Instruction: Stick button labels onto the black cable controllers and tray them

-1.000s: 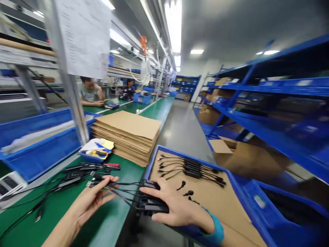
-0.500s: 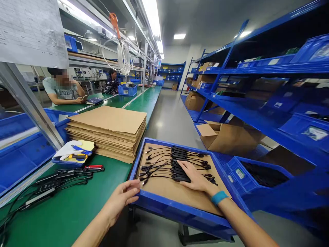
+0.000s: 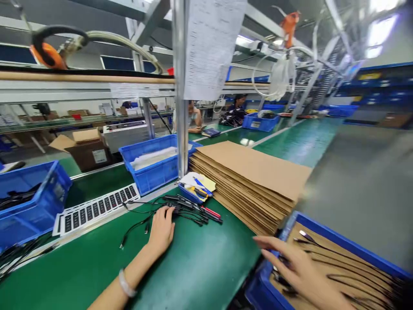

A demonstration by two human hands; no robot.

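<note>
My left hand [image 3: 161, 230] reaches over the green bench, its stretched fingers at the near end of a cluster of black cabled modules [image 3: 185, 204]. The fingertips touch or nearly touch one; a firm hold does not show. My right hand [image 3: 290, 262], slightly blurred, hovers at the left rim of a blue tray [image 3: 292, 224], with thumb and fingers apart and nothing visible in them. Black cables [image 3: 348, 262] with plugs lie in rows on the tray's cardboard liner; their right ends run into a dark blur.
A stack of cardboard sheets [image 3: 254, 172] stands behind the tray. A small blue bin [image 3: 190, 193] holds tools, beside a red-handled tool [image 3: 211, 212]. Further left are label sheets [image 3: 97, 211], a blue crate [image 3: 155, 168] and a metal post [image 3: 181, 129]. A co-worker [image 3: 193, 118] sits beyond.
The view has swung left. My left hand has gone from the tray's edge to the modules on the bench. My right hand has lifted off the tray's modules and moved to its left rim.
</note>
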